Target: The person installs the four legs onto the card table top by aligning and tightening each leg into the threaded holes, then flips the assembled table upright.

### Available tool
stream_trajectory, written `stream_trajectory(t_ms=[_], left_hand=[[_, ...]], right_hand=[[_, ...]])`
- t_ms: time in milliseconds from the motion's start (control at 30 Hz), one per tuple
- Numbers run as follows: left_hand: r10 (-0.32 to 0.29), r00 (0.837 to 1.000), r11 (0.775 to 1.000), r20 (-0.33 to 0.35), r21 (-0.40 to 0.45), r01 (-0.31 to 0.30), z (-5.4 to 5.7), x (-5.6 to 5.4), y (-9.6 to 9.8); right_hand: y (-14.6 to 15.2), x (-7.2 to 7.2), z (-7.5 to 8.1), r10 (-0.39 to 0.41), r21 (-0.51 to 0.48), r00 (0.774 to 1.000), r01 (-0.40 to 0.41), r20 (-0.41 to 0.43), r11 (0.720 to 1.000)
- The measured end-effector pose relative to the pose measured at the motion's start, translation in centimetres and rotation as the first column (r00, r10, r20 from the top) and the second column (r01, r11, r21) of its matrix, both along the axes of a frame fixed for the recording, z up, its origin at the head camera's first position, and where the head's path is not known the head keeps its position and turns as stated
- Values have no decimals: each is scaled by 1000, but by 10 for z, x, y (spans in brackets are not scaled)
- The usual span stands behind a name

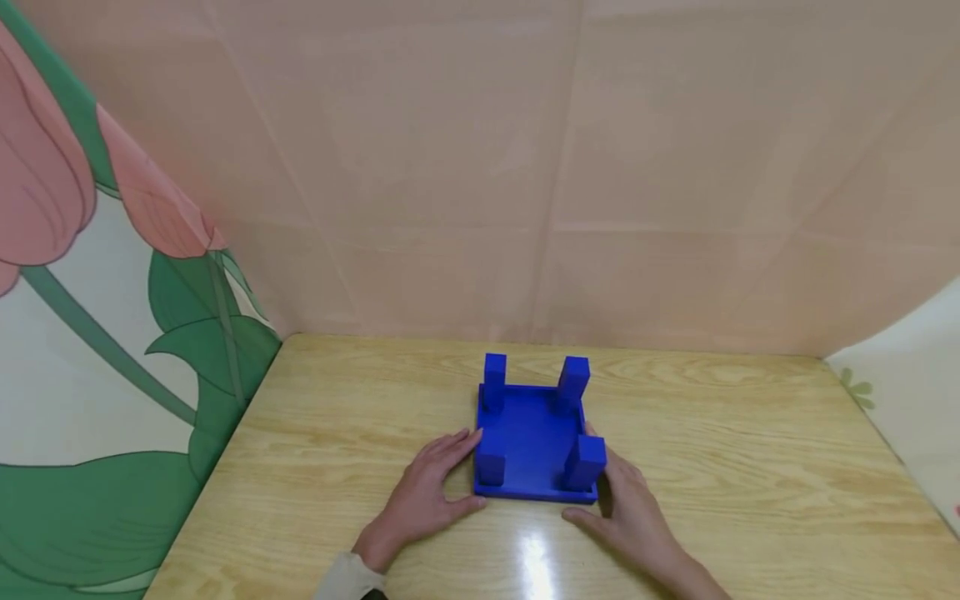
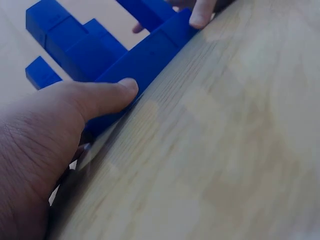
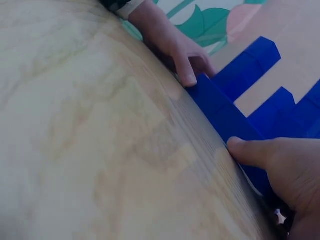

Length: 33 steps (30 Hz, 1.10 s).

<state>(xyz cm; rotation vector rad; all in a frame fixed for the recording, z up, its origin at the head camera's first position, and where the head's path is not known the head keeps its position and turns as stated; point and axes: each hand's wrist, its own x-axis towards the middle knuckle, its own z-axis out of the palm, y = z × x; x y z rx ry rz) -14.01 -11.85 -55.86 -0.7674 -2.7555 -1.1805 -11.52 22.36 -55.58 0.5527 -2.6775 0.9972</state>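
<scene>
On the wooden table (image 1: 360,417) lies a blue square tray-like base (image 1: 532,437), with a low rim and an upright block-shaped post at each corner. My left hand (image 1: 423,492) holds its near left corner. In the left wrist view, the left thumb presses the front rim (image 2: 150,52), while most of the fingers are hidden behind the hand. At the near right corner, my right hand (image 1: 633,508) holds the base, its fingers along the right side and partly hidden by the near right post (image 1: 585,462). The right wrist view shows the right thumb against the front rim (image 3: 222,112).
A plain pinkish cloth (image 1: 450,167) hangs behind the table's back edge. Cloth printed with large tulips and leaves (image 1: 90,333) hangs at the left, and pale cloth (image 1: 915,392) at the right. Bare tabletop shows on both sides of the base.
</scene>
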Motion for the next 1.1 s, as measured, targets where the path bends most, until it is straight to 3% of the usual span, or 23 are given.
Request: stream_trajectory(t_ms=[367, 500, 667, 767, 933, 1033, 1100], left_hand=[[30, 999, 1000, 12, 1, -30, 3, 1, 5], [20, 1000, 1000, 17, 6, -20, 4, 1, 4], [39, 998, 996, 58, 76, -43, 8, 4, 3], [44, 998, 988, 46, 144, -51, 11, 5, 5], [58, 998, 957, -13, 286, -52, 10, 7, 14], [119, 983, 940, -141, 336, -66, 6, 9, 20], [198, 954, 927, -225, 360, -107, 7, 12, 27]], right_hand=[[-2, -5, 2, 8, -123, 999, -3, 42, 992], [0, -3, 5, 44, -234, 997, -27, 68, 972], [-3, 3, 9, 25, -309, 997, -3, 67, 951], [-6, 6, 12, 11, -377, 996, 25, 92, 926], [-12, 13, 24, -38, -482, 983, 122, 181, 868], [-12, 17, 35, -76, -461, 984, 143, 162, 876], [-11, 19, 44, -81, -427, 989, 127, 124, 895]])
